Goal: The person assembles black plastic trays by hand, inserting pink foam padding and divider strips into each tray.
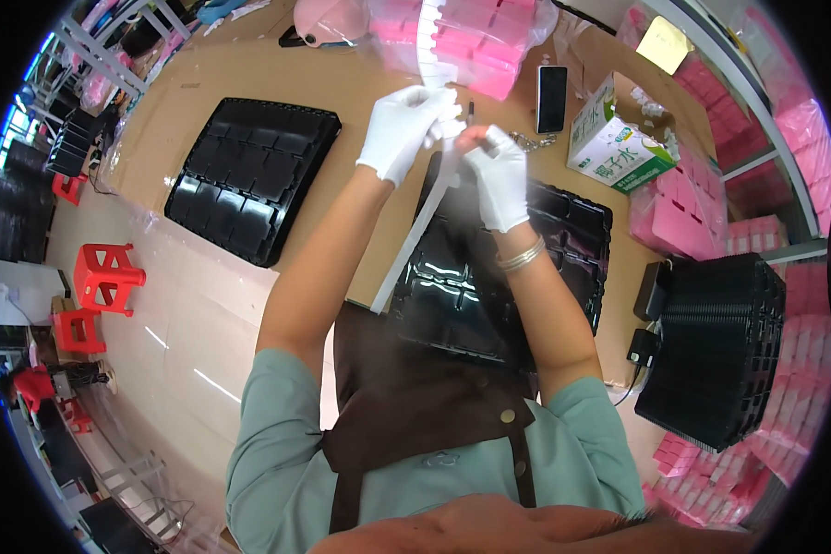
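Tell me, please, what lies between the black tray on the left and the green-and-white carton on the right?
In the head view, between the left black tray and the carton are both gloved hands, left hand and right hand, pinching a white strip.

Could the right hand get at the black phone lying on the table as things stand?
Probably yes, once freed: the phone lies uncovered just beyond the right hand with nothing between them, but both it and the left hand are gripping a white strip.

White cloth gloves on left hand (399, 129) & right hand (500, 180). Silver bangles on the right wrist. Short-sleeved pale green shirt w/ dark brown apron, round metal buttons at the straps.
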`<action>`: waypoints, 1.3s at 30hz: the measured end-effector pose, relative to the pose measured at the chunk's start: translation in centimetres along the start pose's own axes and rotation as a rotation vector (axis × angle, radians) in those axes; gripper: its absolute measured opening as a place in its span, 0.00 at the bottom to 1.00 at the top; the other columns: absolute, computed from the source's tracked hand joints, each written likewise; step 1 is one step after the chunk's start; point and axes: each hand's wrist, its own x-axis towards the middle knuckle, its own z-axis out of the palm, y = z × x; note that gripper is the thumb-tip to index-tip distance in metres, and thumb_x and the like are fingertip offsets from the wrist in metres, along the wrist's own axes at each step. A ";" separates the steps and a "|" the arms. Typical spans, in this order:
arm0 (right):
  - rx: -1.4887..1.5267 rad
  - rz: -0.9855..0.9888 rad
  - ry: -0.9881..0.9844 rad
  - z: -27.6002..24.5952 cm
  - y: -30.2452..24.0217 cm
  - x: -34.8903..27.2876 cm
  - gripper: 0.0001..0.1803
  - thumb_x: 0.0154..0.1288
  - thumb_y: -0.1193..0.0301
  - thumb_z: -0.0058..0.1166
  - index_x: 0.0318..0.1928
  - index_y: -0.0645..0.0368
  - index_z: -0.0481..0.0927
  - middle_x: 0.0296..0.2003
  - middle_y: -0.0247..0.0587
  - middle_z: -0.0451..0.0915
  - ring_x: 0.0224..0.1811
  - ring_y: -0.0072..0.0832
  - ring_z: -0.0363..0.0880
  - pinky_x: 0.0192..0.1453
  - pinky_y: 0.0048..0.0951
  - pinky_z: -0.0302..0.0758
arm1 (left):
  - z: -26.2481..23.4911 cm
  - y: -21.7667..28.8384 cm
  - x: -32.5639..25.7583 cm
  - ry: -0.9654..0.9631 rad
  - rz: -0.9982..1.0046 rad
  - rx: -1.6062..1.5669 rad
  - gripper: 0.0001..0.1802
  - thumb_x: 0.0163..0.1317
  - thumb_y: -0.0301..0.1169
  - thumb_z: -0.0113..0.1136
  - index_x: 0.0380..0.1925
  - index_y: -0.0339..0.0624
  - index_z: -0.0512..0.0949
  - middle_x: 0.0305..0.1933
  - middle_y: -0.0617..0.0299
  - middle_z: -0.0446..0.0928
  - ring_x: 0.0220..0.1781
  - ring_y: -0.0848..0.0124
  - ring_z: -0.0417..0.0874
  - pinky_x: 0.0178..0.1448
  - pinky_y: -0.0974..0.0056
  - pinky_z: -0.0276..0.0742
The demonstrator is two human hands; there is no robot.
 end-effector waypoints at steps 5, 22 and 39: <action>0.128 -0.318 0.095 -1.1 -3.3 -2.2 0.06 0.57 0.85 0.52 0.32 0.63 0.78 0.37 0.31 0.76 0.35 0.20 0.76 0.42 0.22 0.73 | 0.8 0.6 0.1 0.046 0.000 -0.172 0.12 0.62 0.34 0.61 0.37 0.34 0.81 0.27 0.65 0.79 0.22 0.83 0.71 0.25 0.77 0.63; -1.038 -0.043 -0.660 0.9 4.5 -14.1 0.13 0.46 0.72 0.66 0.32 0.58 0.76 0.34 0.44 0.73 0.39 0.40 0.77 0.42 0.40 0.75 | -1.3 0.6 -2.0 0.052 0.096 -0.045 0.11 0.61 0.35 0.64 0.36 0.37 0.82 0.25 0.67 0.78 0.23 0.84 0.73 0.25 0.77 0.64; 0.047 -0.130 0.026 -1.5 -3.4 -0.7 0.06 0.61 0.76 0.60 0.38 0.63 0.81 0.31 0.31 0.80 0.33 0.14 0.74 0.38 0.16 0.70 | 1.5 2.6 -1.2 -0.095 0.086 0.033 0.13 0.61 0.35 0.63 0.39 0.37 0.82 0.27 0.66 0.79 0.23 0.83 0.73 0.24 0.76 0.63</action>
